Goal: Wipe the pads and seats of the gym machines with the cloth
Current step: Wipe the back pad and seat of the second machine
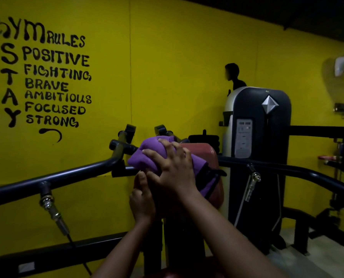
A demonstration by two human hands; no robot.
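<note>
Yellow wall (167, 57); right hand (171, 167) grips bunched cloth (145, 157) against red pad (209, 151).

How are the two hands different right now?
The right hand is higher, while the left hand is lower. The right hand's fingers spread and curl over the bunched purple cloth; the left hand grips the side of the red pad instead. Both hands are bare and work on the same pad.
</note>
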